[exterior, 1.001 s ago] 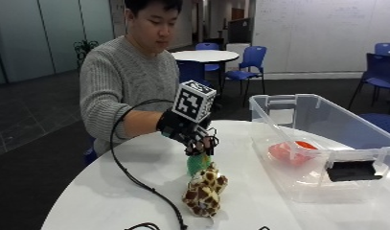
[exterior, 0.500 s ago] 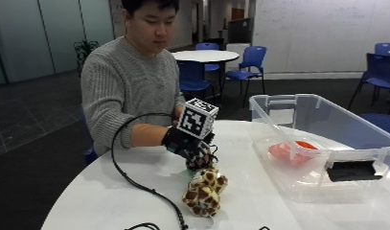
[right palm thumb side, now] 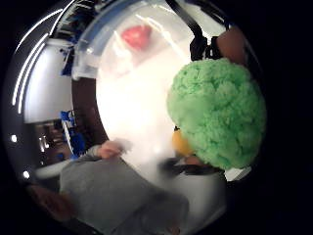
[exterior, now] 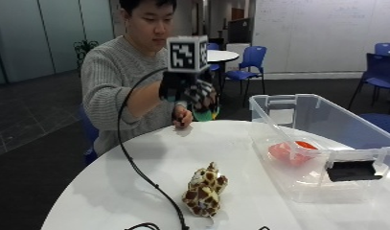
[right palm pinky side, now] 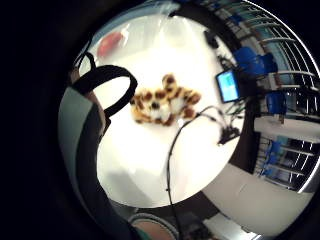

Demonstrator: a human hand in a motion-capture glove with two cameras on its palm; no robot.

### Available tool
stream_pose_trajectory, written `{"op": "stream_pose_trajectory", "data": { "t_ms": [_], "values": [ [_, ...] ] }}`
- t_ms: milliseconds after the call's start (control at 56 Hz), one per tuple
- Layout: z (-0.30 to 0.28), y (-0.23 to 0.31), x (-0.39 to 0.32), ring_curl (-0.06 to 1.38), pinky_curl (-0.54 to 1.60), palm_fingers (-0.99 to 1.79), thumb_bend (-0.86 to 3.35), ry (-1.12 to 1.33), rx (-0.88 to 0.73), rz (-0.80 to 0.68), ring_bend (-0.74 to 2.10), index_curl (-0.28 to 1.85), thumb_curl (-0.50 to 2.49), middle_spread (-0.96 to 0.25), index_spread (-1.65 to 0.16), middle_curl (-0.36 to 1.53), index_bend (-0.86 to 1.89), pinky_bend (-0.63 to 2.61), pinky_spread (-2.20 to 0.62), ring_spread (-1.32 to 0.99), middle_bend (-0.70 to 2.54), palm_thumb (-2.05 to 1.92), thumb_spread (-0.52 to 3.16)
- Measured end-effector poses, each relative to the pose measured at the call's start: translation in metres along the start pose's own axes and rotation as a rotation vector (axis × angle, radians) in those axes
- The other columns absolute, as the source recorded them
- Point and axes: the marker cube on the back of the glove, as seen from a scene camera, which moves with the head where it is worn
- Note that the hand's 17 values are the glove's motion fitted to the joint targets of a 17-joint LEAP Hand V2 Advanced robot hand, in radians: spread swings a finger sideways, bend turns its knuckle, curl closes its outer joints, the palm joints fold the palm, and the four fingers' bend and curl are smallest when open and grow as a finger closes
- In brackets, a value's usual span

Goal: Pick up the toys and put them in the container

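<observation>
Gloved right hand (exterior: 193,93), upper centre, clutches the fuzzy green plush toy (right palm thumb side: 217,112) — soft, light, squeezable; grab its body.

green toy (right palm thumb side: 217,113): coarse, nubbly plush, matt. giraffe toy (exterior: 205,189): soft spotted plush, matt. container (exterior: 322,120): clear smooth plastic, glossy. red toy (exterior: 292,151) inside: smooth, slightly shiny. table (exterior: 150,167): smooth white top, faint sheen. hand (exterior: 188,92): black cloth glove, matt.
</observation>
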Motion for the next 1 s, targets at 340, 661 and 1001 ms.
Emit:
{"op": "stream_pose_trajectory", "data": {
  "t_ms": [340,661,1001],
  "values": [
    [-0.068,-0.092,-0.057,0.58,0.46,0.92,-0.01,-0.124,0.053,-0.166,1.17,0.15,0.42,-0.32,-0.38,0.56,0.15,1.08,-0.43,-0.42,0.44,0.45,1.36],
    [-0.026,-0.245,-0.182,0.58,0.46,0.91,-0.01,0.015,-0.032,-0.226,1.17,0.14,0.42,-0.33,-0.38,0.58,0.14,1.06,-0.44,-0.43,0.43,0.44,1.35],
    [0.077,-0.254,-0.207,0.58,0.50,0.67,-0.03,-0.002,-0.322,-0.164,1.16,0.11,0.39,-0.34,-0.39,0.56,0.07,1.13,-0.43,-0.43,0.29,0.37,1.37]
  ]
}}
